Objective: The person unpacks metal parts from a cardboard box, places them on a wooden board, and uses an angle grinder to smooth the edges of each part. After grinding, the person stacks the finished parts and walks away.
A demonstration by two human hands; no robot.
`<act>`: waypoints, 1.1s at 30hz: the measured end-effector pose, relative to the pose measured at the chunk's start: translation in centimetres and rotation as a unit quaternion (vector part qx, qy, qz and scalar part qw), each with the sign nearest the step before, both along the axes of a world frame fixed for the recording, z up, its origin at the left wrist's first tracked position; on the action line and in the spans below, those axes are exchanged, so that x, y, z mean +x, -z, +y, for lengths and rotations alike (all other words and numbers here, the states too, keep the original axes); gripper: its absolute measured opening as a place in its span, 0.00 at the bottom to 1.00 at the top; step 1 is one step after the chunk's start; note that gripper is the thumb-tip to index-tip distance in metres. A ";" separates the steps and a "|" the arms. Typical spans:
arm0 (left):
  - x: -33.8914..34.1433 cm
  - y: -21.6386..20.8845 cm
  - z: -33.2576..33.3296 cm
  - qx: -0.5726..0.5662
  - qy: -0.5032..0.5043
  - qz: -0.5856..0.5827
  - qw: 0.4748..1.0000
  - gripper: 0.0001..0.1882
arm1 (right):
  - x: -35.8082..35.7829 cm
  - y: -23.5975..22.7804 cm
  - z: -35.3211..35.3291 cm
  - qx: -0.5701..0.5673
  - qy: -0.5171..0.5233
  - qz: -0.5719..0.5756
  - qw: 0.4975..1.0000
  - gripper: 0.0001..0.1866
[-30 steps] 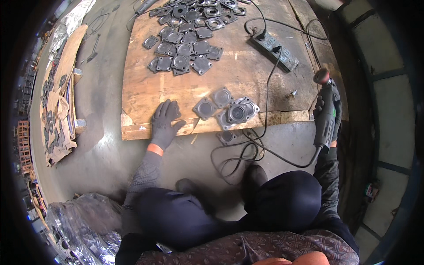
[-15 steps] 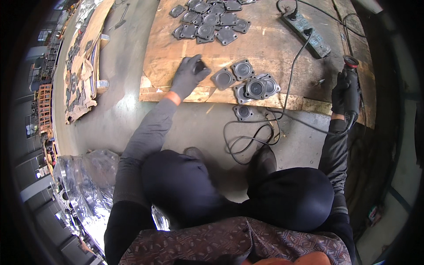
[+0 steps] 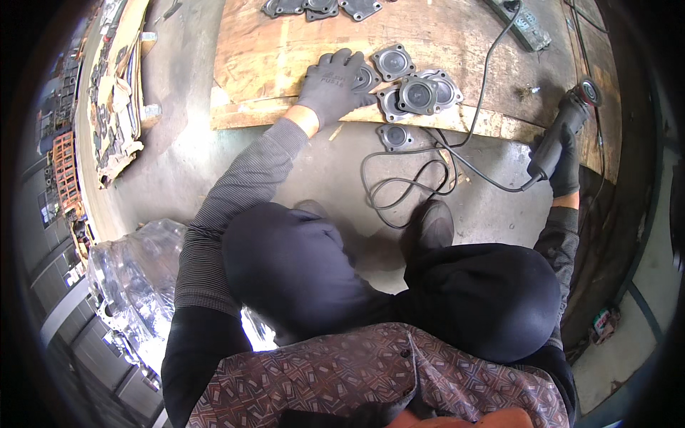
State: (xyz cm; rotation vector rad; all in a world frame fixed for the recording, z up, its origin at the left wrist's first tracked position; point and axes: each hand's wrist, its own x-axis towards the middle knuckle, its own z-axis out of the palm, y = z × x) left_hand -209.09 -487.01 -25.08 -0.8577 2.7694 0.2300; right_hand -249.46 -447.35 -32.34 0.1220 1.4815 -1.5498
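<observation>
My left hand [image 3: 330,87], in a dark glove, reaches over a flat metal cover plate [image 3: 367,78] on the wooden tabletop. Its fingers and thumb are spread apart at the plate's left side and hide part of it. Just right of it lie another square cover plate [image 3: 393,63] with corner holes and a small overlapping stack topped by a round-faced plate [image 3: 419,94]. My right hand [image 3: 566,167], also gloved, is closed around the body of an angle grinder [image 3: 560,135]. The grinder's disc [image 3: 589,91] points away, over the table's right part.
More cover plates [image 3: 321,7] lie at the table's far side. A power strip [image 3: 524,25] sits at the far right. The grinder's black cord [image 3: 492,184] loops to the floor near my shoes [image 3: 435,227]. One plate [image 3: 394,137] is below the table edge. Plastic-wrapped goods [image 3: 135,285] stand left.
My left hand has moved right onto the nearest plate, its fingers spreading. The grinder in my right hand has tilted, its head swinging right. The whole view has shifted, so the table sits higher.
</observation>
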 end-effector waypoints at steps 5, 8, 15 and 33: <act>-0.6 -0.8 -0.6 0.017 0.031 -0.021 0.999 0.42 | -1.1 -1.6 -1.8 0.289 -0.153 0.259 0.909 0.40; -0.6 -0.1 -1.3 0.015 0.045 -0.003 0.999 0.45 | -0.9 -3.5 -2.0 0.350 -0.217 0.266 0.872 0.45; -3.4 0.3 -3.5 0.114 -0.010 0.214 0.970 0.45 | 1.4 -7.8 -4.2 0.451 -0.267 0.283 0.803 0.48; -8.4 0.8 -0.9 0.027 0.086 0.024 0.996 0.37 | 17.5 -6.6 -23.4 0.234 -0.468 0.580 0.625 0.47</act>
